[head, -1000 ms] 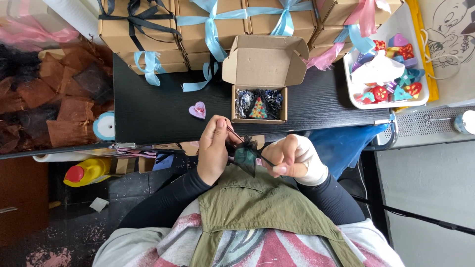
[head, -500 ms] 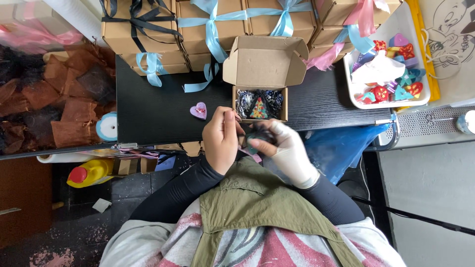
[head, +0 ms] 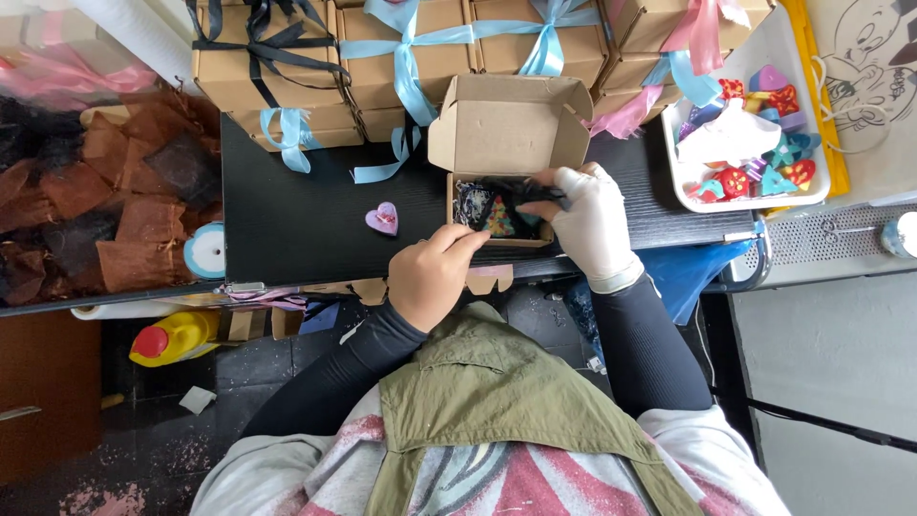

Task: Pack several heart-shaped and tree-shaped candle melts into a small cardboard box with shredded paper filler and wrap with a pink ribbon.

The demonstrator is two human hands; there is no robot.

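A small open cardboard box (head: pixel 509 122) stands on the black table (head: pixel 306 215), its lid flap tilted back. Inside lie dark mesh pouches (head: pixel 485 212) with colourful little figures showing through. My right hand (head: pixel 594 225), in a white glove, reaches into the box from the right and pinches a dark pouch (head: pixel 531 192) over the contents. My left hand (head: pixel 435 272) is bare, with its fingers curled against the front wall of the box and nothing visible in it.
A pink heart figure (head: pixel 382 218) lies left of the box. Closed cardboard boxes tied with ribbons (head: pixel 406 48) line the back. A white tray (head: pixel 680 164) of colourful figures stands at the right, brown mesh bags (head: pixel 105 191) and a ribbon roll (head: pixel 202 250) at the left.
Both hands rose from my lap edge to the box. The dark pouch held between them went forward into the box with my right hand, and my left hand let go of it.
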